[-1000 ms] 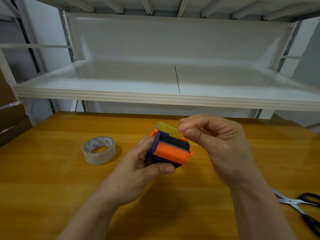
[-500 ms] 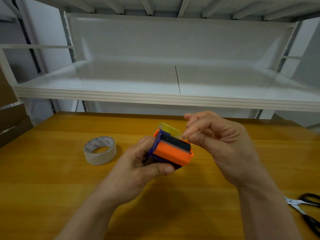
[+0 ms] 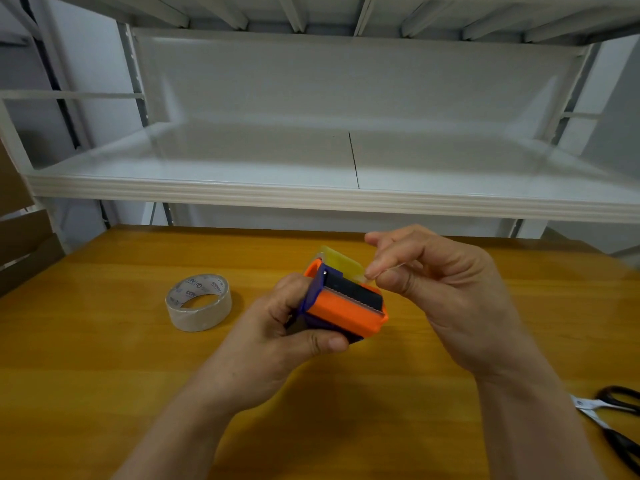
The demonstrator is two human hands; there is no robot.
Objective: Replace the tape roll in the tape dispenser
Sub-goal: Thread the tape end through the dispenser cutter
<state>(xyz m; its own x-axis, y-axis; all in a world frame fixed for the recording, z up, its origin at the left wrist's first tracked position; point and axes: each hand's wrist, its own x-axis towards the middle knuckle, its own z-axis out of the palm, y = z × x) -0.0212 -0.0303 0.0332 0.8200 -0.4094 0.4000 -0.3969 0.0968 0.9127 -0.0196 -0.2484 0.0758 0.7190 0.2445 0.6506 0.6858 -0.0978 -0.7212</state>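
Note:
My left hand (image 3: pixel 277 337) grips an orange and blue tape dispenser (image 3: pixel 346 308) above the wooden table, its toothed cutter facing up. A yellowish clear flap or tape end (image 3: pixel 341 263) sticks out past the cutter. My right hand (image 3: pixel 436 292) pinches a thin clear strip of tape between thumb and forefinger at the dispenser's far right corner, with the other fingers spread. A clear tape roll (image 3: pixel 200 302) with printed core lies flat on the table to the left of the dispenser. The roll inside the dispenser is hidden.
Black-handled scissors (image 3: pixel 613 420) lie at the table's (image 3: pixel 104 393) right edge. A white metal shelf (image 3: pixel 329 199) runs across just behind the table at head height. Brown cardboard (image 3: pixel 20 237) stands at the far left.
My right hand's fingers have opened out and dropped slightly toward the cutter, still pinching the tape end. The left hand and dispenser have barely moved.

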